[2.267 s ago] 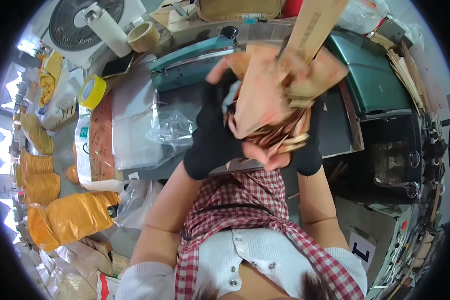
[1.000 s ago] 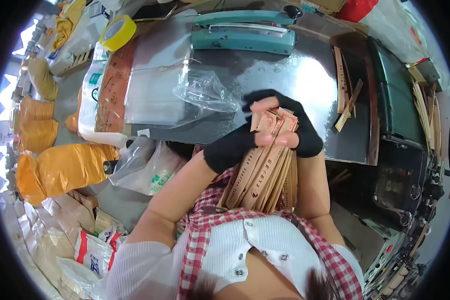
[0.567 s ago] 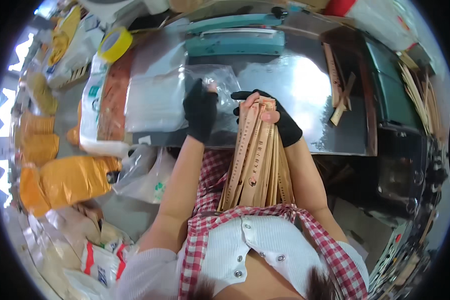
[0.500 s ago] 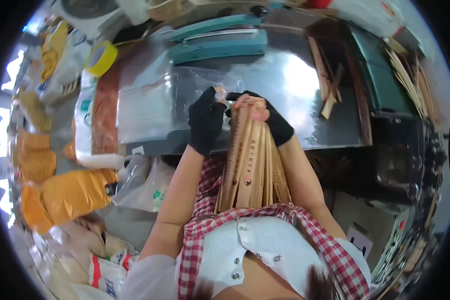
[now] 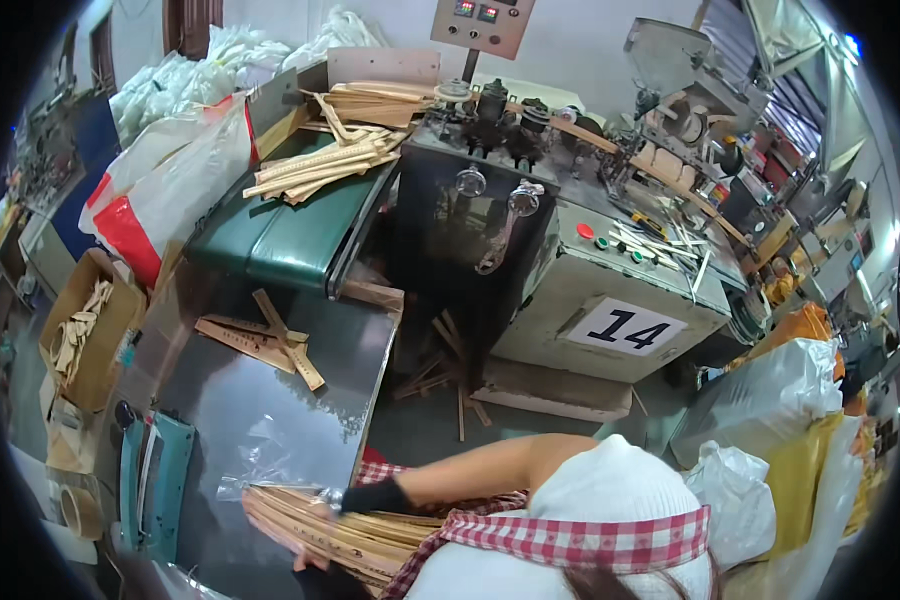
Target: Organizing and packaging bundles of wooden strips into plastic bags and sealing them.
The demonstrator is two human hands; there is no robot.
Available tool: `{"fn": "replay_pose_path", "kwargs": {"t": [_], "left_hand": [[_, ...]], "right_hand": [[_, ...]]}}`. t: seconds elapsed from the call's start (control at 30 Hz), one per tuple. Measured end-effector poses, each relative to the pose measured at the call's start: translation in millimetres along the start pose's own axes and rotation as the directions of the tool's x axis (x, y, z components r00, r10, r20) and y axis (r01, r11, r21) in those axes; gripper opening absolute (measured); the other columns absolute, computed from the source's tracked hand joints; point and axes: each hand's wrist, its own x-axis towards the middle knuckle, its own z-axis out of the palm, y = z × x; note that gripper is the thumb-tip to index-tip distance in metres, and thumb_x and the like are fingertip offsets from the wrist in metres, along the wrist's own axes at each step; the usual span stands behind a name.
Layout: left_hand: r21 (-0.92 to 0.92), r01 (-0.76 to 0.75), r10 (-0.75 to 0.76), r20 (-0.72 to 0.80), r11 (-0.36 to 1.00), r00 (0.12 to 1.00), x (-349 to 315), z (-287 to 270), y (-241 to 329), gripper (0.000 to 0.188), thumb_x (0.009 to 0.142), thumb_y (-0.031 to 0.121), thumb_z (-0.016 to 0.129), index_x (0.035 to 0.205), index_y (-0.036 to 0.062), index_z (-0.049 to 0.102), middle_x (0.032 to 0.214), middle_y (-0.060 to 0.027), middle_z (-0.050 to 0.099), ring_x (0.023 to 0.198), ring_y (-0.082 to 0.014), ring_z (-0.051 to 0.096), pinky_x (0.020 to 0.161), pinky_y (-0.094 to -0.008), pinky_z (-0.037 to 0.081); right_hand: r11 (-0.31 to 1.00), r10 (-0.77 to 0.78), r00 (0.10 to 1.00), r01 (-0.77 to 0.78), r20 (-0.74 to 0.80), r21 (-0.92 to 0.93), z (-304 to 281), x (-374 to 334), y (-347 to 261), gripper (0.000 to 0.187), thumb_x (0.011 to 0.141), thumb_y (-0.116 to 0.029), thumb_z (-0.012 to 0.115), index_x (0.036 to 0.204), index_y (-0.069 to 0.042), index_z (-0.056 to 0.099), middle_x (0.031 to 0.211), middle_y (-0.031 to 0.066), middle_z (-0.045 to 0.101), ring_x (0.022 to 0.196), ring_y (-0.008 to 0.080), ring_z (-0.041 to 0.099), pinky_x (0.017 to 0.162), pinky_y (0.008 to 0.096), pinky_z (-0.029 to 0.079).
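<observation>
A bundle of wooden rulers [image 5: 355, 535], thin pale-brown strips with dark printed marks, lies fanned against my apron at the near edge of the table. My left hand [image 5: 320, 568], in a black glove with bare fingertips, grips the bundle from its lower side. Over the upper side reaches my right hand [image 5: 362, 497], gloved alike; its fingers are smeared by motion. A clear plastic bag [image 5: 262, 455] lies beside the bundle's far end, close to the right fingers.
On the dark table [image 5: 220, 400] are loose rulers [image 5: 260, 343] and a teal bag sealer [image 5: 170, 485]. Beyond, a green conveyor belt [image 5: 270, 240] carries a ruler pile [image 5: 325, 165]. A grey machine cabinet [image 5: 610, 290] stands ahead; white sacks [image 5: 730, 500] are at right.
My view has swung right, bringing the conveyor and machines into sight. The rulers remain at my apron with my left hand now on them; my right hand has moved along the bundle.
</observation>
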Motion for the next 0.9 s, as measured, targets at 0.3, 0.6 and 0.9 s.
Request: {"fn": "replay_pose_path", "kwargs": {"t": [0.3, 0.6, 0.9], "left_hand": [[-0.77, 0.145, -0.306, -0.067, 0.621, 0.95, -5, -4, -18, 0.011, 0.086, 0.008, 0.06, 0.09, 0.0045, 0.051, 0.082, -0.0052, 0.049, 0.076, -0.0188, 0.046, 0.071, -0.0313, 0.041], [-0.869, 0.387, -0.23, 0.326, 0.31, 0.917, 2, 86, -123, 0.04, 0.099, 0.028, 0.038, 0.126, 0.0002, 0.05, 0.122, -0.0156, 0.056, 0.107, -0.0276, 0.055, 0.092, -0.0354, 0.045], [-0.182, -0.297, 0.244, -0.266, 0.937, 0.933, 63, -110, 94, 0.026, 0.09, 0.022, 0.049, 0.105, 0.0008, 0.054, 0.1, -0.0144, 0.06, 0.085, -0.0238, 0.058, 0.076, -0.0334, 0.048]], "right_hand": [[0.633, -0.153, 0.937, -0.151, -0.314, -0.759, 53, 35, 5, 0.064, 0.091, -0.053, 0.046, 0.124, 0.001, 0.047, 0.119, 0.0258, 0.056, 0.118, 0.035, 0.05, 0.097, 0.038, 0.04], [0.054, -0.429, 0.903, -0.008, -0.031, -0.998, 18, 95, 7, 0.03, 0.08, -0.024, 0.056, 0.102, -0.003, 0.057, 0.104, 0.0205, 0.057, 0.099, 0.0327, 0.056, 0.085, 0.0384, 0.045], [0.033, -0.281, 0.543, 0.829, 0.791, -0.558, -88, -62, 52, 0.025, 0.086, -0.021, 0.059, 0.104, -0.004, 0.064, 0.096, 0.0169, 0.063, 0.091, 0.0291, 0.062, 0.082, 0.0393, 0.05]]}}
